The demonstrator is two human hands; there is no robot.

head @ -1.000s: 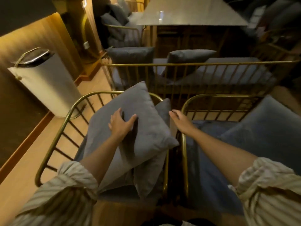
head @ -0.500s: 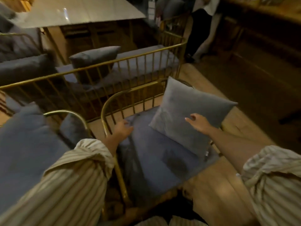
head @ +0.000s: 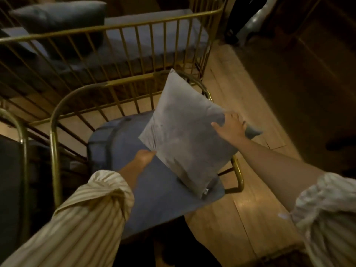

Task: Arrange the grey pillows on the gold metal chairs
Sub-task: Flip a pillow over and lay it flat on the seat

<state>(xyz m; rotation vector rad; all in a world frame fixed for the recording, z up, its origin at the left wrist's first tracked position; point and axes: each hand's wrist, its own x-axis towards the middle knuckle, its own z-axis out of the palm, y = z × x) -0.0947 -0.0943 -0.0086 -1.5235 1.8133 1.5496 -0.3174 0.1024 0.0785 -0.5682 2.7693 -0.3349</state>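
A grey pillow (head: 185, 135) stands tilted on the blue-grey seat cushion (head: 154, 191) of a gold metal chair (head: 54, 132), leaning toward the chair's right side. My left hand (head: 143, 158) grips the pillow's lower left corner. My right hand (head: 230, 128) lies spread over its right corner, fingers apart and pressed on the fabric. Both striped sleeves are pushed up the forearms.
A long gold metal bench (head: 119, 29) with a grey seat and another grey pillow (head: 57, 14) stands behind the chair. A second gold chair frame (head: 22, 135) is at the left. Wooden floor (head: 256, 205) lies to the right, with a dark figure's legs (head: 248, 20) at the top right.
The view swung from the left chair to the right one. My left hand left the chair rail and took the pillow's corner. My right hand slid to its right corner and the pillow rose more upright.
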